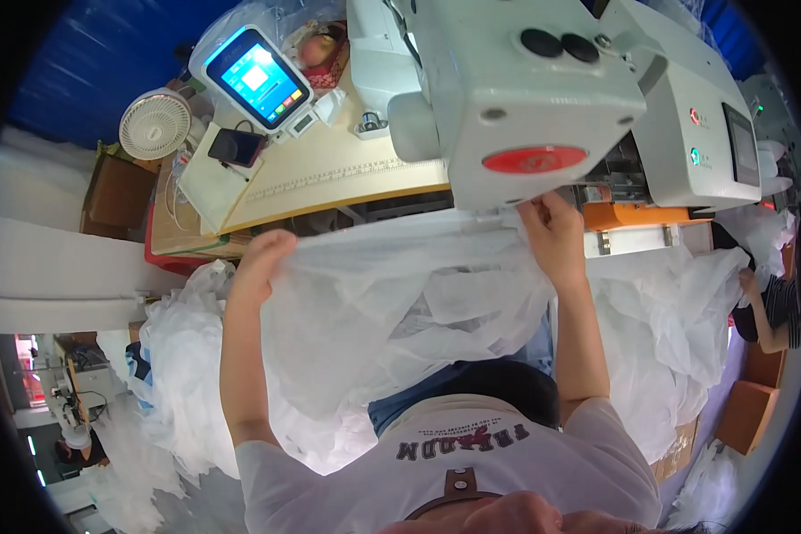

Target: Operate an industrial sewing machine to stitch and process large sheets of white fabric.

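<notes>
A sheer white fabric (338, 334) hangs in loose folds across my lap, its upper edge drawn out nearly straight between my two hands. My left hand (262, 262) is closed on the edge at the left corner, slightly blurred. At the other end my right hand (556, 240) pinches the same edge, its fingertips close below the head of a large white sewing machine (525, 107). The part of the edge nearest the machine runs under its front, where the needle area is hidden.
A pale worktable (329, 191) with a ruler strip holds a lit touchscreen (258, 78), a phone (237, 147) and a small fan (155, 124). White fabric heaps (663, 329) lie either side of me. A co-worker's arm (765, 316) is at far right.
</notes>
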Demonstrator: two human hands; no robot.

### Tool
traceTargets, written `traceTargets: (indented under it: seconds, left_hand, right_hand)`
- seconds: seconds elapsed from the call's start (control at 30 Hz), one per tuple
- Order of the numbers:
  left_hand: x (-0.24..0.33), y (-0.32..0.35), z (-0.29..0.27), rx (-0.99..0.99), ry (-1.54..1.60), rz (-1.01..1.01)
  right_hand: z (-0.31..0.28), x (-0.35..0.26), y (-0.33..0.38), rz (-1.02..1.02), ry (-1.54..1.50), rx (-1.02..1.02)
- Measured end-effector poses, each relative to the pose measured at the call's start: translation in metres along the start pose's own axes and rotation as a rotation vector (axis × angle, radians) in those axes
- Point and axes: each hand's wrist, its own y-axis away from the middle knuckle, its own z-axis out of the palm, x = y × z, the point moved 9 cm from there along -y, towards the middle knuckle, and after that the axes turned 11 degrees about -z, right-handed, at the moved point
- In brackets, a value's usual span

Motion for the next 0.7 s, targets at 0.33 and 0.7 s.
traceTargets:
  seconds: [0.33,0.7]
  left_hand:
    - [-0.052,0.057,-0.018,0.480,-0.823,0.420]
    - [-0.163,0.121,-0.145,0.726,0.362,0.290]
  right_hand:
    - [-0.018,0.062,0.022,0.197,-0.086,-0.006]
    - [-0.020,-0.037,0.030,0.059,0.211,0.000]
